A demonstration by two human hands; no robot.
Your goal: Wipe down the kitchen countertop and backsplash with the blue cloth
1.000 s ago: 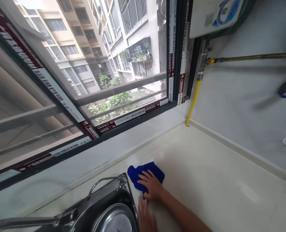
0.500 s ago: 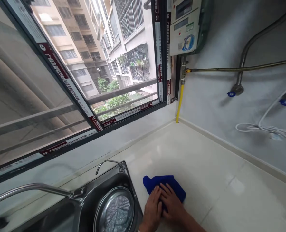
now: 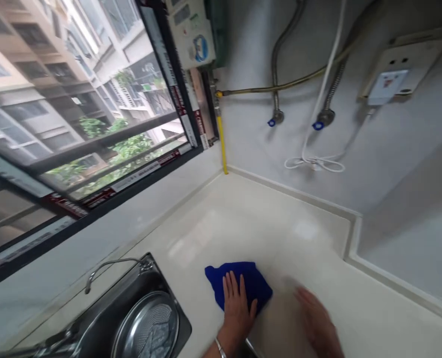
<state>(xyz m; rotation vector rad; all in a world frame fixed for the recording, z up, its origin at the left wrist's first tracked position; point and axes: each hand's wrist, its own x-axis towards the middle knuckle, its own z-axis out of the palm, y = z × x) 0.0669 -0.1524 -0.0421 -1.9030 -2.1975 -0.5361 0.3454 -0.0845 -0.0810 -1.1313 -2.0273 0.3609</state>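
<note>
A blue cloth (image 3: 251, 278) lies spread on the pale countertop (image 3: 221, 223), right of the sink. My left hand (image 3: 238, 306) rests flat on top of it, fingers stretched out and thumb apart; it presses on the cloth without gripping it. A bracelet circles that wrist. Off to the cloth's right, my right hand (image 3: 316, 315) is apart from it and smeared by motion, so its fingers are hard to read. Nothing is visible in it.
At lower left is a metal sink (image 3: 181, 323) holding a round perforated strainer (image 3: 157, 315), with a thin curved faucet (image 3: 109, 266) behind. A yellow pipe (image 3: 222, 144) meets the counter's back corner. A white cord (image 3: 314, 161) hangs near the wall, below a socket (image 3: 388, 82).
My right hand has left the cloth and moved right, while my left hand stays on it, now flat. The camera view has turned to the right.
</note>
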